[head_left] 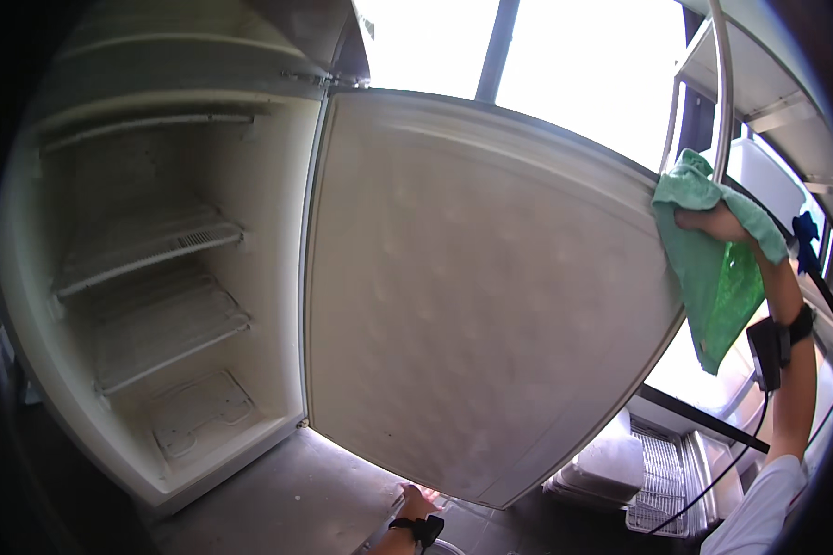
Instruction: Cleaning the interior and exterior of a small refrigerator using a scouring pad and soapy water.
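An off-white refrigerator (167, 495) stands with its door (491, 296) swung wide to the right, showing the door's plain inner face. At the door's upper right edge, my right hand (713, 225) is closed on a green cloth (699, 277). Part of the cloth drapes over the hand and the rest hangs down beside the edge. Low in the middle, my left hand (416, 502) is at the door's bottom edge. Its fingers are largely hidden, so whether it grips anything cannot be made out.
Inside the refrigerator are an upper wire-edged shelf (148, 254) and a lower shelf (171, 356). A pale plastic tub (606, 462) and a wire rack (659, 476) sit low at the right. Metal shelving (773, 102) with an upright pole rises beside the bright window (588, 74).
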Demonstrator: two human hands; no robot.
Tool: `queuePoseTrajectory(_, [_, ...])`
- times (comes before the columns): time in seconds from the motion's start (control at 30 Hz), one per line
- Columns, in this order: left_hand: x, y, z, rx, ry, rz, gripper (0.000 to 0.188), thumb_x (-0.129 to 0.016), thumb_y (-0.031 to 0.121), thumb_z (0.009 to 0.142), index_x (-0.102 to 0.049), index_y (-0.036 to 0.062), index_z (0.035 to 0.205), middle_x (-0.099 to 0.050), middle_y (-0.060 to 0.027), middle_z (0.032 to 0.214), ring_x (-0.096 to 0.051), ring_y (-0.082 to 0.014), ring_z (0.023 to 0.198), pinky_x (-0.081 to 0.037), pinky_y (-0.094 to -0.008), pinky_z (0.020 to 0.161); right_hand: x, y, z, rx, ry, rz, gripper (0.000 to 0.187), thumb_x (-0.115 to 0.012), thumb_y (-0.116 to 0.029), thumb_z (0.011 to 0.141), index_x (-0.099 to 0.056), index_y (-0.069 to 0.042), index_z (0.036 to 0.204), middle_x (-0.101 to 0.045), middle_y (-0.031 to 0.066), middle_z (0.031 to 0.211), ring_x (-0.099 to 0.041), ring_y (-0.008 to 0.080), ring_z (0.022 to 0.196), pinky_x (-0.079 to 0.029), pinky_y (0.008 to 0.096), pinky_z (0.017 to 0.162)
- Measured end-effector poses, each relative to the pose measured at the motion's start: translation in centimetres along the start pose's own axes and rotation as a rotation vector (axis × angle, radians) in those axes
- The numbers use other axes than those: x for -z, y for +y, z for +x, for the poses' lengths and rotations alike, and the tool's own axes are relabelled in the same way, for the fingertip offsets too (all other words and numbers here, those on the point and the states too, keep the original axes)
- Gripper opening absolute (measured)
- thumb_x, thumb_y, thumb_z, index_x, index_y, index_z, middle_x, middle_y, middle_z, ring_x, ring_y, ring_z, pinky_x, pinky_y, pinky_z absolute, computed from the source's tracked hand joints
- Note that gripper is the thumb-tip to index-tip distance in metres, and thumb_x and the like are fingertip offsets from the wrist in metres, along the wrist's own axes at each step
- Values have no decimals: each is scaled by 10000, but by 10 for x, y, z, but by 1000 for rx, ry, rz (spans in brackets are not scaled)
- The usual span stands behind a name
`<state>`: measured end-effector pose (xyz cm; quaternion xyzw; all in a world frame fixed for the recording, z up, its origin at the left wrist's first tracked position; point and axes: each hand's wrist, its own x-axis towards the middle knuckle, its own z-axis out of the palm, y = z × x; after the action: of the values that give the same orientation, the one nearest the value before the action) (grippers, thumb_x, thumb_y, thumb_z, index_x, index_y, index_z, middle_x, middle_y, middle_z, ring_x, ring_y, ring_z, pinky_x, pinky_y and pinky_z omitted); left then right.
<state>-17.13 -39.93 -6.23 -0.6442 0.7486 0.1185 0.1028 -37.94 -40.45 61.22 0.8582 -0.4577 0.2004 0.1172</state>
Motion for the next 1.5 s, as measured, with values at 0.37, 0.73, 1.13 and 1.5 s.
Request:
queuePoseTrajectory(0.37, [138,-71,-237,600,471,-1822,265,-519,284,796,-552,110,993,-572,-37,846,-536,-125,744,-427,-297,590,25,23,-7,330,-111,-11,473,-603,-187,727,-458,-63,1160,-539,158,1018,-544,294,939,-447,339,828])
queuePoseTrajectory(0.73, [383,-27,-640,488,1075,-1876,472,-436,390,860,-412,47,1183,-500,-86,1129,-485,-202,1021,-398,-363,851,-16,-47,68,686,-46,433,225,-479,-141,792,-481,22,946,-519,191,899,-528,318,834,-419,379,800])
queuePoseTrajectory(1.13, [552,60,-623,608,1554,-167,710,-381,486,838,-191,-17,1302,-259,-127,1331,-303,-234,1197,-236,-385,1005,-79,-245,189,241,90,680,220,-448,-115,778,-502,24,941,-509,230,956,-511,363,867,-426,429,747])
queuePoseTrajectory(1.5, [565,-5,-642,516,1888,-911,674,-367,471,830,-236,13,1306,-291,-123,1315,-307,-254,1193,-263,-377,978,-28,-55,62,397,-189,503,569,-520,-255,793,-314,-3,1261,-355,225,1248,-336,368,1170,-266,397,1000])
